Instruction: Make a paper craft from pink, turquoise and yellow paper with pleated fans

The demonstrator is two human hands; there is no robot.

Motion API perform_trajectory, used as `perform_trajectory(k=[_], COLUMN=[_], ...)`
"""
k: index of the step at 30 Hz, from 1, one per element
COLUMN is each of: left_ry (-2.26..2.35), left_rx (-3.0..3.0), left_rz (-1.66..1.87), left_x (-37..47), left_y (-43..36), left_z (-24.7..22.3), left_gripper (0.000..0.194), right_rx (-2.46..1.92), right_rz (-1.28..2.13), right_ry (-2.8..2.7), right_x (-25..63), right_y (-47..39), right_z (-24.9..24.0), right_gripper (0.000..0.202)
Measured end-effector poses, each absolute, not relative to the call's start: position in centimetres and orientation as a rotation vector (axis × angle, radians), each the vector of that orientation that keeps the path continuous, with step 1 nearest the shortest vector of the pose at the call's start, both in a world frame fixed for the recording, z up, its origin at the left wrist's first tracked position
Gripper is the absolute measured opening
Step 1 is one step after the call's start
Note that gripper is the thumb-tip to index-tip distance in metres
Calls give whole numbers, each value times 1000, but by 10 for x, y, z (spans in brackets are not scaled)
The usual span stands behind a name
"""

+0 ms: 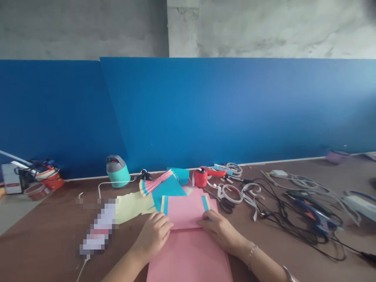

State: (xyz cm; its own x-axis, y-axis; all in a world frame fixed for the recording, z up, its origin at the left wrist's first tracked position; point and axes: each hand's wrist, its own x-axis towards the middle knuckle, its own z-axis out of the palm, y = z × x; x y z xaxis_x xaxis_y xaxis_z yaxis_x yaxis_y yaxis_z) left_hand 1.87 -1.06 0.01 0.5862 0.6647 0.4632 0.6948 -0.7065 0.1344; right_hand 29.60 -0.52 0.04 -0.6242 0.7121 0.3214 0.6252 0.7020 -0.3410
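A pink paper sheet [185, 211] with blue and cream strips along both sides lies in front of me, its near edge slightly raised. My left hand [155, 235] has its curled fingers on the near left corner, while my right hand [221, 233] pinches the near right corner. The thumbs are mostly hidden. Beneath is a larger pink sheet [189, 258], reaching to the bottom of the view. Just beyond lie blue paper [167, 192], a pale yellow sheet [132, 207] and a pleated striped paper fan [157, 183].
Scissors [226, 204], a red spool-like object [201, 178] and coiled white cables [232, 194] sit behind my right hand. Black cords and a blue glue gun [315, 217] are farther right. A teal bottle [117, 172] stands back left, near a blurred-out object [100, 229].
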Motion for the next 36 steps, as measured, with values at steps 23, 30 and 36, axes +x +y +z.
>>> perform_trajectory(k=[23, 30, 36], left_ry=[-1845, -1907, -1920], left_rx=[-2660, -2551, -2538], left_rz=[-861, -731, -594], left_x=[-1, 2, 6], left_y=[4, 6, 6], left_z=[-17, -19, -12], left_gripper=[30, 31, 28], right_rx=[-1367, -1437, -1466], right_rz=[535, 463, 442], right_ry=[-2004, -2007, -2020], right_x=[311, 308, 306], right_y=[18, 22, 22], right_z=[-24, -26, -21], right_gripper=[26, 27, 26])
